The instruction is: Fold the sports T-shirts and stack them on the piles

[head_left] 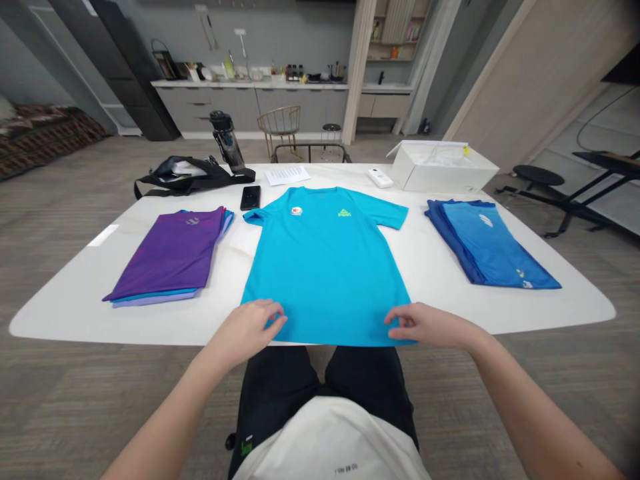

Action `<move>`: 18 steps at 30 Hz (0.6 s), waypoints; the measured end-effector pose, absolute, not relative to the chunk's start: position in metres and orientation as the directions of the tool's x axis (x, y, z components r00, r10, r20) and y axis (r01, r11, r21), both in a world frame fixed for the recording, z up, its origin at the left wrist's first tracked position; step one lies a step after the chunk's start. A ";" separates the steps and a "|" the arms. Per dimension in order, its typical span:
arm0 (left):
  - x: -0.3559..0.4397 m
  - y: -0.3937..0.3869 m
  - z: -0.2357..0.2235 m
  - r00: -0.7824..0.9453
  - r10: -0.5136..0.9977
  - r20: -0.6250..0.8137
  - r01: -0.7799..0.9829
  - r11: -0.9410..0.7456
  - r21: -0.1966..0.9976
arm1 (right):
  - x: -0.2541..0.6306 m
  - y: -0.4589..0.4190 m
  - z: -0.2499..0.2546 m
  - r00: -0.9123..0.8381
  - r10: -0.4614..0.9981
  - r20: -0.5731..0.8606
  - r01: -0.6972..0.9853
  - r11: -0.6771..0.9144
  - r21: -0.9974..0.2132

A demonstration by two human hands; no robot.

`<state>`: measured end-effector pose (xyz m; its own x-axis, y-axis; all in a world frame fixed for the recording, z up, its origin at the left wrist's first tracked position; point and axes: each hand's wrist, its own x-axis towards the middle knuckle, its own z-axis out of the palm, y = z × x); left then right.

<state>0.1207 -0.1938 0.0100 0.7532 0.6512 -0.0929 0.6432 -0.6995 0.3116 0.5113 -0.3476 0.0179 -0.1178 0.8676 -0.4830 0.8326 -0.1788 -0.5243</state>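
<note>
A turquoise T-shirt (325,260) lies spread flat on the white table, its collar away from me and its hem at the near edge. Two small prints show on its chest. My left hand (254,327) is at the shirt's lower left corner, fingers slightly curled and thumb apart. At the lower right corner is my right hand (425,325), likewise curved with a gap between thumb and fingers. Neither hand shows cloth pinched in it; whether the fingertips touch the shirt I cannot tell.
Folded purple clothes (170,253) lie left, folded blue clothes (493,240) right. Toward the far edge are a black phone (251,197), a paper sheet (287,175), a black bag (187,175), a dark bottle (228,143), a small white device (380,178) and a white box (443,170).
</note>
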 end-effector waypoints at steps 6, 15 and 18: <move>0.156 -0.159 -0.049 0.744 0.651 0.149 0.615 -0.755 0.225 | 0.499 -0.291 -0.050 0.140 0.987 0.076 0.951 -0.113 -0.287; 0.183 -0.219 -0.069 0.694 0.720 0.003 0.672 -0.650 0.354 | 0.559 -0.286 -0.077 0.007 1.000 0.031 0.993 -0.004 -0.120; 0.197 -0.213 -0.055 0.700 0.712 0.056 0.636 -0.656 0.406 | 0.567 -0.269 -0.065 0.071 0.993 0.093 0.991 -0.060 -0.117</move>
